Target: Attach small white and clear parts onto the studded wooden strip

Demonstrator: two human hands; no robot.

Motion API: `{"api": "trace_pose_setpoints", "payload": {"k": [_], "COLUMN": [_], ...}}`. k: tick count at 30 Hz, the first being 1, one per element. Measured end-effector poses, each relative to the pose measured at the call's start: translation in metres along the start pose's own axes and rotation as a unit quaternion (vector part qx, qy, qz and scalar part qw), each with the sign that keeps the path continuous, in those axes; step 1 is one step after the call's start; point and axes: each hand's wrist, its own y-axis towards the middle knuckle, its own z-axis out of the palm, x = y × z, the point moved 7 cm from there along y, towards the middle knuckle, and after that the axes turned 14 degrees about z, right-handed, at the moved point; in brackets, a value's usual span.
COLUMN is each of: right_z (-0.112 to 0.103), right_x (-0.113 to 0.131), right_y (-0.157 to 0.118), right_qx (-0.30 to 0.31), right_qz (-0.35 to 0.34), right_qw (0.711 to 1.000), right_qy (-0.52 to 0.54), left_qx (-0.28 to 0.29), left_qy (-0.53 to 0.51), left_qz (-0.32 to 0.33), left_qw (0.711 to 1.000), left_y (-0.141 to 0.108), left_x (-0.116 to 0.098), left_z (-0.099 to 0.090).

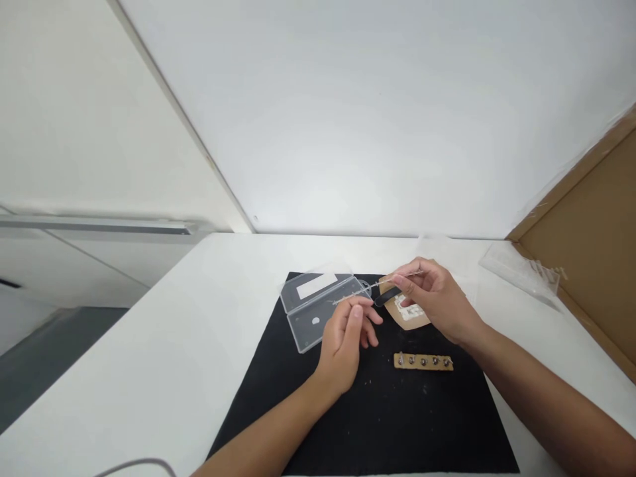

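Note:
My right hand [430,291] pinches a thin, clear strip [380,284] with small nubs between thumb and fingertips. The strip slants down leftward, and its far end lies just above my left hand [348,334]. There the thumb rests against the curled index finger while the other fingers bend loosely; whether something small sits between them is hidden. Behind the left hand lies an opened clear plastic case [318,331] with a white label. Under the right hand is a tan, shield-shaped piece [411,323] with white shapes on it, and a narrow black object [387,296] overlaps its left side.
A short tan bar [423,362] with several round metal pieces lies on the black mat [397,424]. Clear plastic packaging [521,268] is at the right, near a cardboard panel [586,225]. A white wall rises behind the white table [199,331]. A grey cable [139,462] curves at lower left.

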Motion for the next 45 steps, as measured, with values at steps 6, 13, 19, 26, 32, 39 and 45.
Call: {"api": "trace_pose_setpoints", "payload": {"k": [6,13,19,26,32,39,45], "right_z": [-0.009,-0.014,-0.015,0.005,0.013,0.020,0.009], "right_x": [0.019,0.033,0.041,0.036,0.021,0.039,0.038], "right_y": [-0.014,-0.019,-0.033,-0.048,-0.035,-0.046,-0.032], "right_qx": [-0.007,0.003,-0.100,-0.104,-0.019,0.132,0.063], "right_qz": [-0.026,-0.090,-0.217,-0.370,-0.395,-0.403,-0.362], "right_qw": [1.000,0.996,0.967,0.884,0.868,0.846,0.894], "right_qy": [-0.003,0.002,-0.087,-0.268,-0.300,-0.323,-0.256], "left_qx": [-0.060,0.040,0.065,0.066,0.047,0.040,0.052], "left_qy": [0.005,0.031,0.056,0.138,0.204,0.234,0.254], "left_qz": [-0.005,0.069,0.093,0.102,0.120,0.148,0.201], "left_qw": [0.998,0.996,0.992,0.983,0.970,0.960,0.945], "left_y": [0.006,0.007,0.005,0.004,0.004,0.007,0.007], "left_x": [0.003,-0.015,-0.020,-0.019,-0.023,-0.029,-0.036], "left_z": [-0.008,-0.002,0.002,0.002,0.001,-0.001,0.001]}}
